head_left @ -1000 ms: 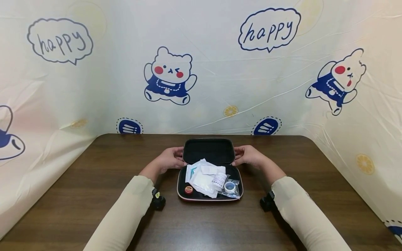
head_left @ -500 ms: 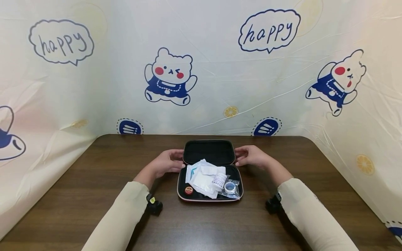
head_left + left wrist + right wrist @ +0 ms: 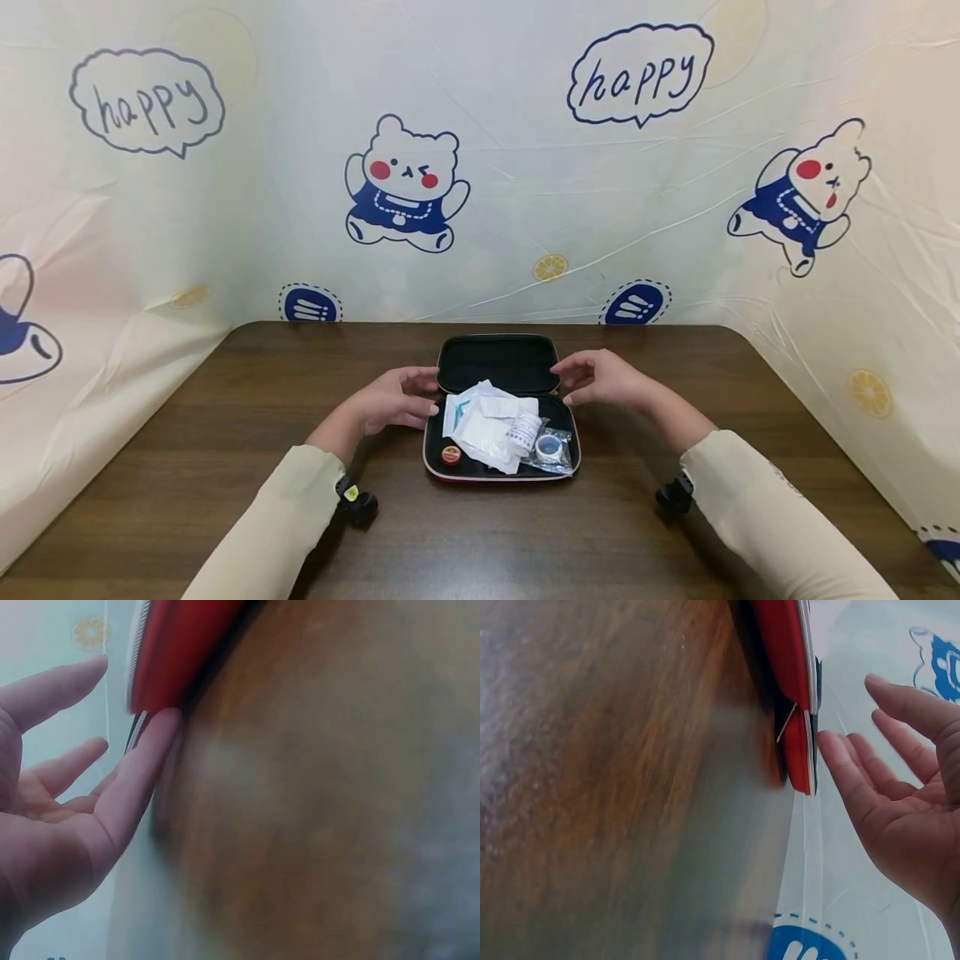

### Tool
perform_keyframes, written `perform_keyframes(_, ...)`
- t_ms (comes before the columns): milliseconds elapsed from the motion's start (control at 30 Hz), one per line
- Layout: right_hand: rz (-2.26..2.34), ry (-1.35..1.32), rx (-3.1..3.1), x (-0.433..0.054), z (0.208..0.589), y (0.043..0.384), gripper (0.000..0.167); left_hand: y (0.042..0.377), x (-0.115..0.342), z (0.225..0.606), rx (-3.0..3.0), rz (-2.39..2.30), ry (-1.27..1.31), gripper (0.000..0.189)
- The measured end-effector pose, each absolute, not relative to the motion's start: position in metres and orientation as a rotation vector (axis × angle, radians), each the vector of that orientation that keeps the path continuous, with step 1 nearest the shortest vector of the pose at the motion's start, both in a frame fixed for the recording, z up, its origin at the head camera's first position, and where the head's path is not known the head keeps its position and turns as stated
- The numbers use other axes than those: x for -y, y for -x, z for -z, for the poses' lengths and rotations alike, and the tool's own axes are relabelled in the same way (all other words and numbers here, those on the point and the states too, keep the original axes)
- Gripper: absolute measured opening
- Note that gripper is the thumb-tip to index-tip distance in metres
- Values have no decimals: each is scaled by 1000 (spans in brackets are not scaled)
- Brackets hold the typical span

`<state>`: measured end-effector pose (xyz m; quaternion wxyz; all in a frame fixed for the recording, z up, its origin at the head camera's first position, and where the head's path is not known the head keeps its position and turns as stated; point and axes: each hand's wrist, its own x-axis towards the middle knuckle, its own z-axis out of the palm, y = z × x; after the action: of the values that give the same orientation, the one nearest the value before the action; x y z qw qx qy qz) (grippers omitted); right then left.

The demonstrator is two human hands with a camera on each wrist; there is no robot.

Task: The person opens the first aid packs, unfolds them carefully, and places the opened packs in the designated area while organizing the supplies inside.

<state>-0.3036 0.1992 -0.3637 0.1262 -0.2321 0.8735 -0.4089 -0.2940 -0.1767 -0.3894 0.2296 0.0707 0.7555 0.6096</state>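
An unzipped case (image 3: 498,362), black inside and red outside in the wrist views, lies spread on the table. Its near half holds white packets (image 3: 483,429), a small white roll (image 3: 523,433), a tape roll (image 3: 550,448) in a clear bag and a small red round tin (image 3: 451,455). At the case's left side, by the hinge, is my left hand (image 3: 390,402); in the left wrist view a finger touches the red shell (image 3: 184,652). My right hand (image 3: 607,382) is beside the lid's right edge, fingers spread; in the right wrist view they hold nothing.
The brown wooden table (image 3: 480,542) extends on both sides of the case and in front of it. Behind its far edge hangs a pale cloth (image 3: 510,167) printed with bears and lettering. A dark wrist camera (image 3: 360,508) is strapped to the left wrist, another (image 3: 675,496) to the right.
My left hand has slid a little toward me along the case's side. The right hand's fingertips have shifted to the lid's edge, and both forearms have moved outward. The case has stayed put.
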Motion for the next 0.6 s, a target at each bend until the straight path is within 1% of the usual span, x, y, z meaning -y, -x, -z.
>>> perform_keyframes(300, 1147, 817, -2384, -183, 359, 297, 39, 289, 175, 390, -2007, -1691, -167, 94)
perform_keyframes(600, 1096, 906, -2249, -170, 359, 297, 41, 289, 176, 392, -2000, -1673, -202, 90)
